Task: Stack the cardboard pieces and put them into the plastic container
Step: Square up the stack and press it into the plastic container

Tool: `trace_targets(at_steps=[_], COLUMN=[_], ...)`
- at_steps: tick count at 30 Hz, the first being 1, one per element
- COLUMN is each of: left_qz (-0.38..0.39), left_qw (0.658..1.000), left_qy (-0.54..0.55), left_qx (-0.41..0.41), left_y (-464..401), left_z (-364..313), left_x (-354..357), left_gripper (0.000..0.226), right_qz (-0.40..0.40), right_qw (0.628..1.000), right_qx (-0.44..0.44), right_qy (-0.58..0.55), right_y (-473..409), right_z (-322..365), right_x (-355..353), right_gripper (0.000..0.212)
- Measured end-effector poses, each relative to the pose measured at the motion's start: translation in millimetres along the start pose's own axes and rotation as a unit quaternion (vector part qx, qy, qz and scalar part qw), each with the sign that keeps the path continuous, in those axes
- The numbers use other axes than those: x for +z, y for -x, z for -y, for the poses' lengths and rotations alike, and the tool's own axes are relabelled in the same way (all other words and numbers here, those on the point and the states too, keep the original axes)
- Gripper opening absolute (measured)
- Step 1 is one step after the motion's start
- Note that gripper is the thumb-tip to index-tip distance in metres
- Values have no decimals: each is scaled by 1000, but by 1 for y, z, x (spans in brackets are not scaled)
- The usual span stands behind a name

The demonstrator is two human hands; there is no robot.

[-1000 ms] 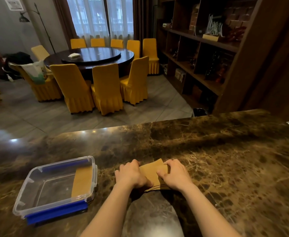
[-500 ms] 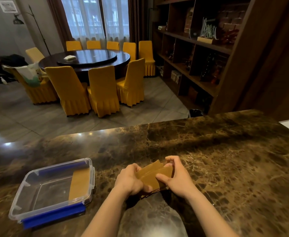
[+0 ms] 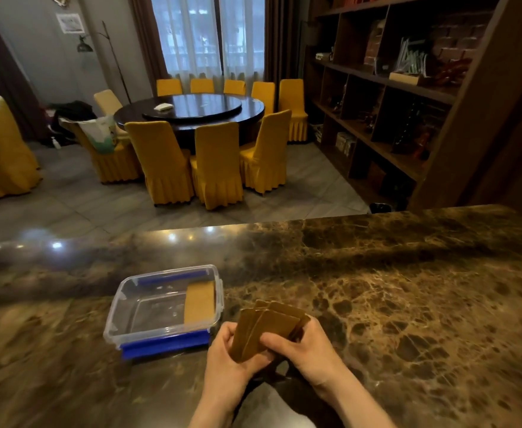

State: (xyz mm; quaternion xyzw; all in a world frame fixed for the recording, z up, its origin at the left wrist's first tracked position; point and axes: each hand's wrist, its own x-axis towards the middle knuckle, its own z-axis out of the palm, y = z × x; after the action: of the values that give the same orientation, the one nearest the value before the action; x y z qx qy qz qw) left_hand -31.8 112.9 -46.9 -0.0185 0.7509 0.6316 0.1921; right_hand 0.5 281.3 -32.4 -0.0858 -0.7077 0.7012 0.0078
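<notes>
While the cardboard pieces (image 3: 265,330) stand fanned and tilted above the table (image 3: 407,304), we pinch them with both grips, left hand (image 3: 230,355) underneath, right hand (image 3: 304,350) over the near edge. Just left sits the plastic container (image 3: 130,307), one cardboard strip (image 3: 200,301) inside.

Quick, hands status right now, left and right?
Left hand: closed on the cardboard pieces, gripping their left edge.
Right hand: closed on the same fanned pieces, thumb across the front.

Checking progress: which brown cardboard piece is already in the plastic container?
The flat brown cardboard piece lying along the clear container's right wall; the others are fanned in both hands.
</notes>
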Motion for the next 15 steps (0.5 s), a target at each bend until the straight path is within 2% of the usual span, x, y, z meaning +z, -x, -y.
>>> trace_targets(at_steps=[2, 4, 6, 9, 11, 15], left_qz=[-3, -21, -35, -19, -2, -9], left_qw=[999, 993, 986, 990, 994, 996], left_qy=[-33, -100, -122, -79, -37, 37], left_qx=[13, 58, 108, 116, 104, 79], left_y=[11, 21, 27, 28, 25, 21], left_z=[3, 7, 15, 32, 38, 46], left_x=[-19, -34, -44, -48, -44, -36], left_gripper=[58, 62, 68, 80, 73, 75], right_qz=[-3, -3, 5, 24, 27, -10], right_qw=[999, 996, 994, 995, 999, 999], right_qx=[-11, -38, -54, -45, -10, 33], right_qy=[31, 77, 96, 83, 43, -24], right_y=[8, 14, 19, 25, 27, 24], right_z=[-3, -7, -11, -17, -20, -23], right_x=[22, 42, 58, 75, 84, 100], right_gripper=[34, 30, 30, 34, 41, 40])
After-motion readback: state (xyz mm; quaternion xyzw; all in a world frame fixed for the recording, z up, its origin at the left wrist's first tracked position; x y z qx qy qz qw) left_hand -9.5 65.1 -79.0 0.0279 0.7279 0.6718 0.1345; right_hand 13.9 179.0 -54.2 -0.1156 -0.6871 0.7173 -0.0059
